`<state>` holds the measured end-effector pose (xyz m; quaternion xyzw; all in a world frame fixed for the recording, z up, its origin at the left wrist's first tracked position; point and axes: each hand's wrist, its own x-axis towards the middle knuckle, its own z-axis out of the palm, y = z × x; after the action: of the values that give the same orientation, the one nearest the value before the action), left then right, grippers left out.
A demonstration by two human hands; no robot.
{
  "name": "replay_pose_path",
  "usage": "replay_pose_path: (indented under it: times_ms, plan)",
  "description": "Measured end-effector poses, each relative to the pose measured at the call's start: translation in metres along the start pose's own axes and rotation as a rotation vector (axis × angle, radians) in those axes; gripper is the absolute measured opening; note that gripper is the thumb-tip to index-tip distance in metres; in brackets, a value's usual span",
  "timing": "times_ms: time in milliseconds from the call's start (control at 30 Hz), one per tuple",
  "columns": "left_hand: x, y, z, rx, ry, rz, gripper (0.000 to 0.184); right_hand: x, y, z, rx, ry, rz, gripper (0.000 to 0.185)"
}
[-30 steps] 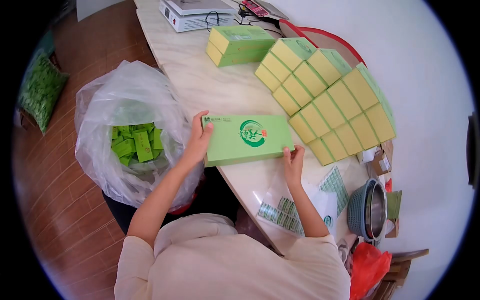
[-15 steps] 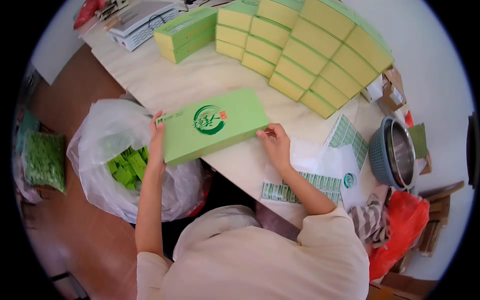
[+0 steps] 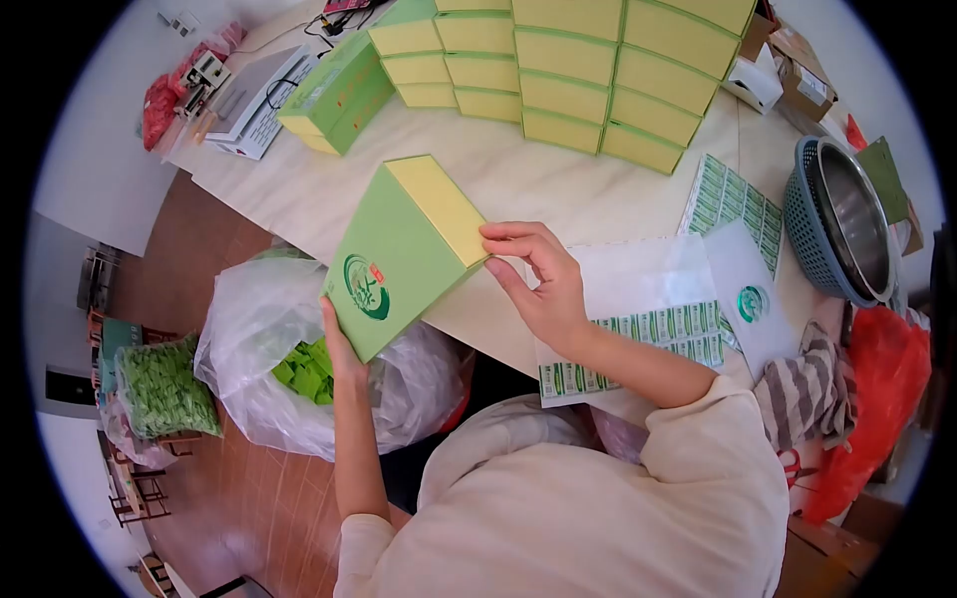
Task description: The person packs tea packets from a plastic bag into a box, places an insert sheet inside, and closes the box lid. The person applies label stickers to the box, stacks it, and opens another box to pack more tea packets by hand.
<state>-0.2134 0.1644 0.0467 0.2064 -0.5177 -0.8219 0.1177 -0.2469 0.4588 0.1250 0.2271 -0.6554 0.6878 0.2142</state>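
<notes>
A green box (image 3: 394, 244) with a yellow end panel and a dark green ring emblem is held tilted over the near edge of the table. My left hand (image 3: 342, 342) grips its lower left part; some of those fingers are hidden behind the box. At the yellow end, my right hand (image 3: 546, 284) pinches the corner between thumb and fingers. Below the box is a clear plastic bag (image 3: 234, 329) holding small bright green packets (image 3: 307, 372). Near my right forearm lie sheets of green-and-white stickers (image 3: 658, 334).
Stacked green and yellow boxes (image 3: 568, 70) line the back of the table (image 3: 269, 189). To the right stand a blue basket (image 3: 812, 234) and a metal bowl (image 3: 852, 219), beside a striped cloth (image 3: 807, 389) and red plastic (image 3: 877, 399). A bag of green packets (image 3: 169, 389) is at left.
The box has turned from lying level to tilted, its yellow end now raised and showing. My right hand has moved to that end's corner. The camera view has shifted.
</notes>
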Motion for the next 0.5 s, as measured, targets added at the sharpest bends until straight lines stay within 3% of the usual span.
replay_pose_path:
  times_ms: [367,433,500]
  plan:
    - [-0.007,0.012,0.006,-0.098,-0.075,-0.059,0.056,0.003,-0.019,0.004,-0.106,-0.052,-0.117,0.026]
    - [-0.008,0.021,0.006,-0.114,-0.088,-0.099,0.055,0.006,-0.023,0.003,0.055,-0.053,0.051,0.029]
    - [-0.012,0.031,0.009,-0.205,-0.174,-0.239,0.052,0.007,-0.026,0.005,0.155,-0.029,0.06,0.031]
